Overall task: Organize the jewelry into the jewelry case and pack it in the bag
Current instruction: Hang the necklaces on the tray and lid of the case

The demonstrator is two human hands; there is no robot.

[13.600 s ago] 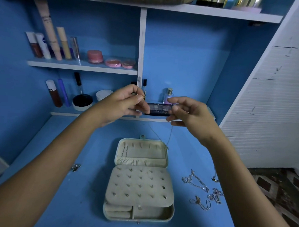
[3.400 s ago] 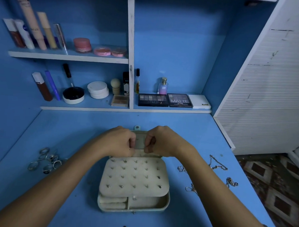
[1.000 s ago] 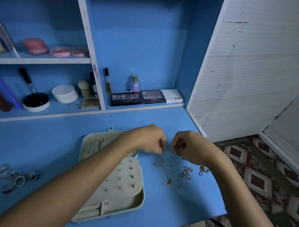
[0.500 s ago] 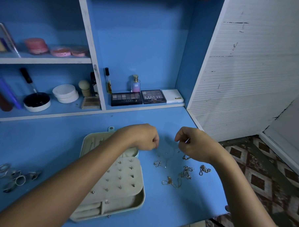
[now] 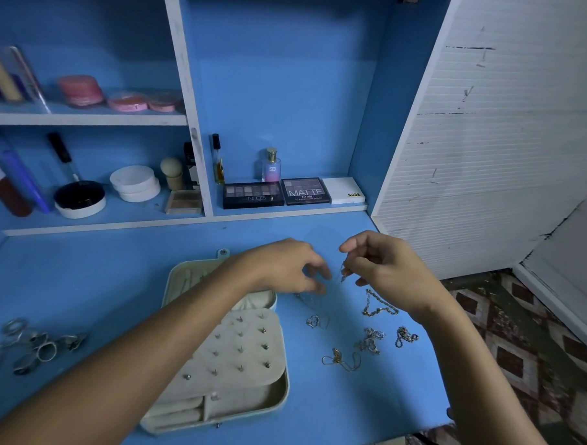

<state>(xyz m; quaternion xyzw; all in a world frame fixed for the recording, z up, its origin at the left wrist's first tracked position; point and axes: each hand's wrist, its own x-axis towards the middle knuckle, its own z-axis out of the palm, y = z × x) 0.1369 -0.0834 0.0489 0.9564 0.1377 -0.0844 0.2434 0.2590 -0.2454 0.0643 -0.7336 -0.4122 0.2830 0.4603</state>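
Silver rings lie in a loose heap on the blue worktop, well off to the left of your left grip and not yet sorted. Nearer, the cream jewelry case sits open under your left forearm, its studded earring panel facing up and its lid laid back toward the shelf.

Your left hand hovers just past the lid's far right corner with fingers loosely spread and nothing visibly held; a very fine chain seems to trail just below its fingertips, but it is too thin and blurred to say whether you touch it. Your right hand, just beside the left, pinches the end of a thin necklace between thumb and forefinger, raised a little off the worktop.

The step looks like freeing one necklace to hang in the lid. Lift slowly and straight up so the strand draws out without dragging its neighbours. Use the free left grip to catch the other end, keeping the chain taut between both grips. Below and to the right of your right grip, several more chains lie close together; keep the raised strand from sweeping across them, since fine links would likely snag and knot.

No bag is in view.
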